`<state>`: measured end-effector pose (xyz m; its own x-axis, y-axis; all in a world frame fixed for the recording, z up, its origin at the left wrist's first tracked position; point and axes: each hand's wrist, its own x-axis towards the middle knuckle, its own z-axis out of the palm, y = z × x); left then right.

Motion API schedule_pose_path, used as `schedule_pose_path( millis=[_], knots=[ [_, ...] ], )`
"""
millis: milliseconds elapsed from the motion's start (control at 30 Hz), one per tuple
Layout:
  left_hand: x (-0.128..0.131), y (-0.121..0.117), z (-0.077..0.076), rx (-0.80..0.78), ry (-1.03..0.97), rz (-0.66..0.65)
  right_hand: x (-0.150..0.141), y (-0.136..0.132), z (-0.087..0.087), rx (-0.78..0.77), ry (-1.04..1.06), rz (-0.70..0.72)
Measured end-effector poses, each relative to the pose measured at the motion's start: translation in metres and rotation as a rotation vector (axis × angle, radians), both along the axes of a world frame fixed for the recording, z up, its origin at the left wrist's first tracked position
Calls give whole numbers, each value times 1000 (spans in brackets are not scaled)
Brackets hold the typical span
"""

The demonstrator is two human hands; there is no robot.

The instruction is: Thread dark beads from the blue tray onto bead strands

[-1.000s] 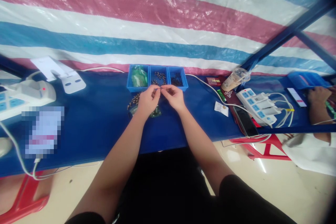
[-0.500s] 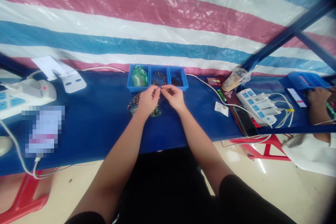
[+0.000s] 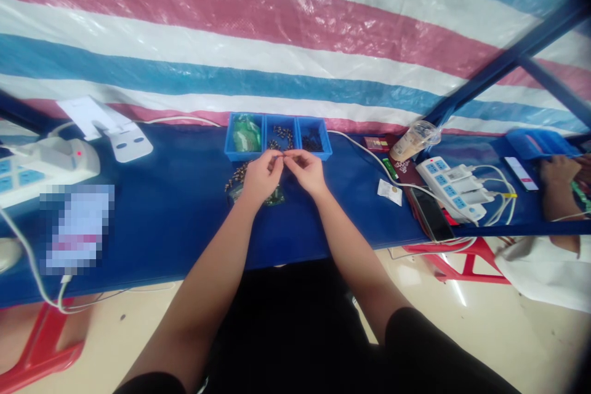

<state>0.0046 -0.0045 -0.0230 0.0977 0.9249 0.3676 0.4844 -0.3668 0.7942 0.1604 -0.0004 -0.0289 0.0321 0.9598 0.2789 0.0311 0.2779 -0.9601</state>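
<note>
My left hand and my right hand meet over the blue table, fingertips pinched together on a tiny part too small to make out. Just behind them stands a row of three small blue bins: the left one holds green bags, the middle one small brownish parts, the right one dark parts. A loose pile of small brownish parts lies left of my left hand. A greenish clear bag lies under my left wrist.
A white power strip with plugs, a black phone and a plastic drink cup sit to the right. Another person's hand rests at the far right. A white charger dock and phone stand are left. Red stools stand below.
</note>
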Motion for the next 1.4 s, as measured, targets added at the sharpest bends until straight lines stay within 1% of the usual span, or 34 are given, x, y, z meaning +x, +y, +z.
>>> schedule_pose_path(
  millis=[367, 600, 900, 1167, 1400],
  knots=[
    [0, 0, 1, -11, 7, -6, 1, 1, -1, 4, -12, -1],
    [1, 0, 0, 15, 18, -1, 1, 1, -2, -3, -21, -4],
    [0, -2, 6, 13, 40, -18, 1, 1, 0, -21, -51, -4],
    [1, -2, 3, -7, 24, 5, 0, 0, 1, -16, -25, -5],
    [2, -1, 4, 13, 27, 3, 1, 2, -2, -20, 13, 18]
  ],
)
